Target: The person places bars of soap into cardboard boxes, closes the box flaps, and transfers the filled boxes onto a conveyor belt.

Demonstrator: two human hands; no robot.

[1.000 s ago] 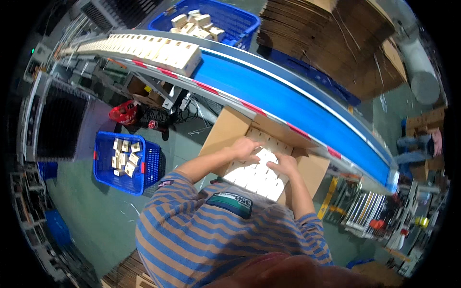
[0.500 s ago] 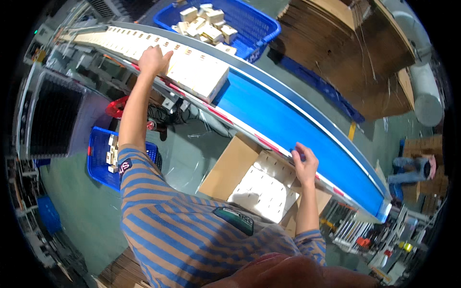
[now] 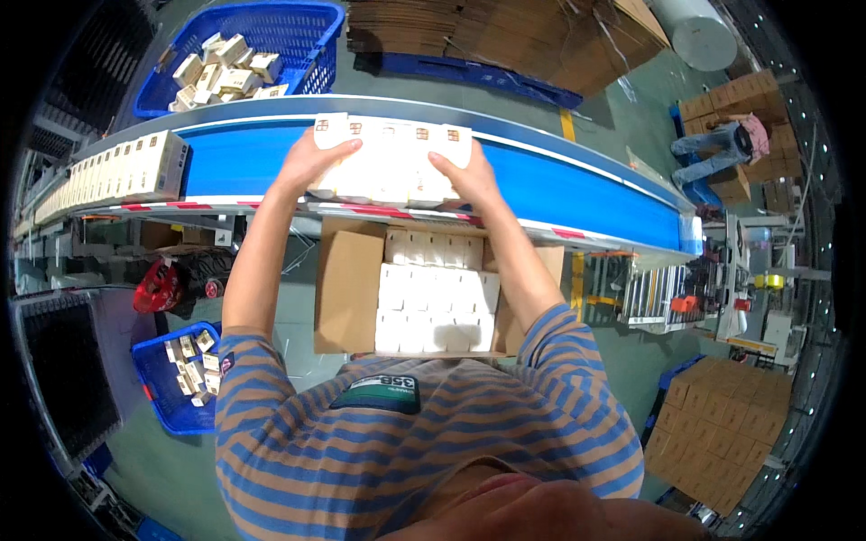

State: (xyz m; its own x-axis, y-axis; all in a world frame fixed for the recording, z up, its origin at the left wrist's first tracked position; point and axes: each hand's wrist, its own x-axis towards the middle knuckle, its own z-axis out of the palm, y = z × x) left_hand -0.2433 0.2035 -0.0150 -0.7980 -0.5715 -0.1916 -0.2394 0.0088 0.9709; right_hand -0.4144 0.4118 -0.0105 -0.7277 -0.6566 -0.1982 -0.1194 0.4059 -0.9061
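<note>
A row of several small white boxes [image 3: 390, 167] is squeezed end to end between my two hands over the blue conveyor belt [image 3: 568, 187]. My left hand [image 3: 314, 162] grips the row's left end, thumb on the near top. At the right end my right hand [image 3: 467, 173] presses in, its thumb also on top. Just below, in front of my body, stands an open cardboard carton [image 3: 347, 288], packed with rows of the same white boxes [image 3: 437, 302]. Farther left on the belt is a long line of white boxes [image 3: 135, 171], apart from those I hold.
Blue baskets with loose boxes stand beyond the belt [image 3: 311, 68] and at lower left [image 3: 149, 383]. Behind the belt are stacked flat cardboard sheets [image 3: 496, 41]. Sealed cartons [image 3: 722, 424] are stacked at right. A person [image 3: 722, 149] bends over at far right.
Both hands have come together around a row of boxes, now separated from the long line on the belt. My right hand was empty before. The view has turned and shifted right.
</note>
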